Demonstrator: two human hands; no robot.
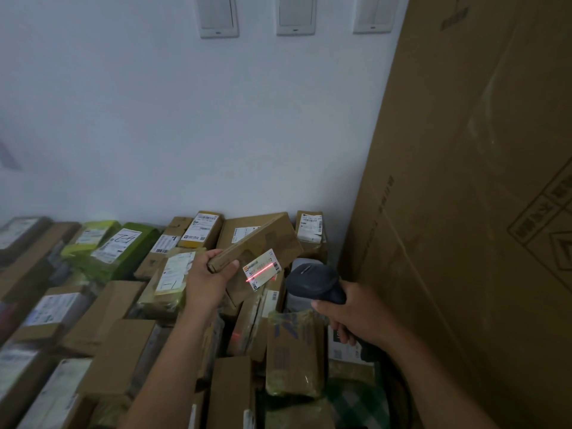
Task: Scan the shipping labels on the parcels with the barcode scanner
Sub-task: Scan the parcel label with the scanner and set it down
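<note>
Two hands in view, both busy. Your left hand (pixel 208 275) grips a flat brown parcel (pixel 266 239) by its near-left corner, thumb curled over the top edge, the fingers wrapped beneath and mostly hidden. The parcel is held clear above the pile, tilted, its far end pointing up and right toward the wall. A white shipping label (pixel 262 269) sits on the face of the parcel turned toward you, and a red scan line (pixel 260 271) runs slantwise across it, spilling a little past the label's left edge. Your right hand (pixel 356 317) is closed round the handle of the dark barcode scanner (pixel 314 281), fingers curled on the grip. The scanner head is just right of the label, near it but not touching, and aimed at it. Under both hands lies a heap of parcels (pixel 102 320), mostly brown cartons with white labels, packed edge to edge and overlapping. Two green-wrapped packets (pixel 130 246) lie at the left rear, one with handwriting on its label. A taped box with blue print (pixel 294 351) lies just below the scanner. A very large cardboard carton (pixel 464 196) stands at your right, up against the white wall (pixel 170 119). Three pale wall plates (pixel 218 15) show at the top; the frame edges are blurred
</note>
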